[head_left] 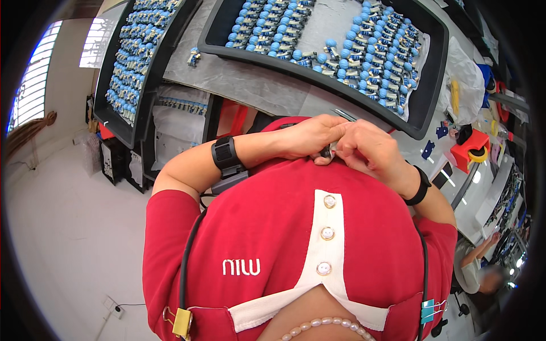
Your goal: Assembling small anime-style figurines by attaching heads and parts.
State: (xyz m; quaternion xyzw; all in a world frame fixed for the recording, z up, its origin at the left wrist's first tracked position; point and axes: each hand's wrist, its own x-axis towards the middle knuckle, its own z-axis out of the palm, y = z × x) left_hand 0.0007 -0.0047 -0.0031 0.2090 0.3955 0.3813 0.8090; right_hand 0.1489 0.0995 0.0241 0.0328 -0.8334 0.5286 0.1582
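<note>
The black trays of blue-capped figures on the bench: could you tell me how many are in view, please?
2. One black tray lies at the upper left, packed with figures. The other tray lies at top centre, partly filled, just beyond both hands. More may be hidden past the picture's dark rim.

Both hands meet at the bench edge, left hand [310,136] touching right hand [369,150], a small part [328,151] pinched between them. Beyond them a tray [435,68] holds rows of figurines [369,57]. A second tray [114,113] sits further left.
</note>
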